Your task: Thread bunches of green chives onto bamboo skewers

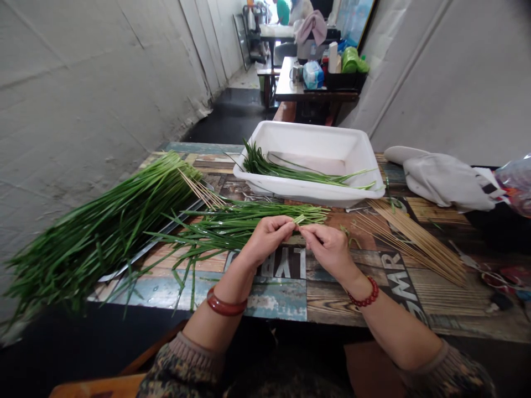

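My left hand [269,236] is closed in a pinch on pale stalk ends of green chives. Fingertips of my right hand [329,246] meet it, pinching at the same stalk ends; fingers partly hide what is between them. Beneath and just beyond both hands, loose chives [232,218] lie across the table, leaf tips to the left. A much bigger heap of chives [103,226] covers the table's left end, with several thin sticks [201,189] at its right side. Bamboo skewers [418,237] are spread to the right of my right hand.
A white plastic tub [307,192] holding some chives [265,166] stands behind the hands. On the right are a light cap [440,179] and scissors [493,273]. The patterned table [269,296] ends close to my body. Another table [286,88] and people are further back.
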{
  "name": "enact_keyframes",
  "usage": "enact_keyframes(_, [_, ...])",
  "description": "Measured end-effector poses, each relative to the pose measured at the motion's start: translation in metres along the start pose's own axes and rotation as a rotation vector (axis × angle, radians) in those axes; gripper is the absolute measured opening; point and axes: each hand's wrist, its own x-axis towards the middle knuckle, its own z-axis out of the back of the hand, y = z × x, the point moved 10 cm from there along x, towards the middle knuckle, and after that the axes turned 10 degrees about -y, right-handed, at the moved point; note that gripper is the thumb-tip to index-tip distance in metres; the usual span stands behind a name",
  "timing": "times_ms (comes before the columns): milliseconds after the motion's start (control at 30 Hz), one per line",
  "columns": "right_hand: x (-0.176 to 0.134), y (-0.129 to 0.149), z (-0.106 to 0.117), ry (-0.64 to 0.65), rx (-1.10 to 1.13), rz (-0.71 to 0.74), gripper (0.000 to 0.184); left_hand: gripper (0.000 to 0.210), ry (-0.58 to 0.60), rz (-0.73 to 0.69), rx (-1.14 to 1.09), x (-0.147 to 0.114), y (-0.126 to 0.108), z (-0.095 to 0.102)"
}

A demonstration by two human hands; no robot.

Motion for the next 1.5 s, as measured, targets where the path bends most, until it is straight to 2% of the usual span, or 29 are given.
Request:
enact_keyframes(700, [-0.001,0.001,-0.002,0.018,-0.012,0.023,0.025,0.037,0.027,0.098,-0.086,-0.003,0.002,-0.001])
enact_keyframes(1300, [-0.003,0.005,-0.003,0.010,-0.085,0.075,0.025,0.043,0.042,0.030,-0.016,-0.003,-0.004,-0.005])
enact_keyframes(1400, [-0.003,0.002,-0.004,0.004,-0.096,0.050,0.026,0.044,0.048,0.018,0.008,-0.003,-0.004,-0.007])
enact_keyframes(1500, [-0.004,-0.012,-0.008,0.023,-0.025,-0.070,0.024,0.044,0.053,0.007,0.023,-0.003,-0.003,-0.008])
